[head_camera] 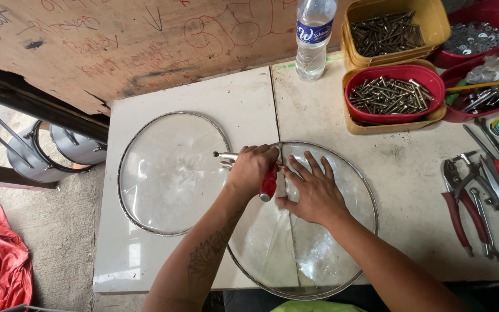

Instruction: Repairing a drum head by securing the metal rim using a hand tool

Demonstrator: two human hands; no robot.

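On the near glass lid (319, 254), the right hand (314, 193) presses flat with fingers spread, while the left hand (253, 169) just beside it grips a red-handled tool (268, 182).

Both forearms are bare to the frame edge; no sleeves, gloves, rings, watch or wristbands visible. The left forearm carries a dark line tattoo, apparently a floral or leaf motif, though the angle prevents confirmation. The left hand (253, 167) and right hand (314, 193) are uncovered, fingernails short. A yellow-green garment edge shows at bottom centre, seemingly the person's clothing.
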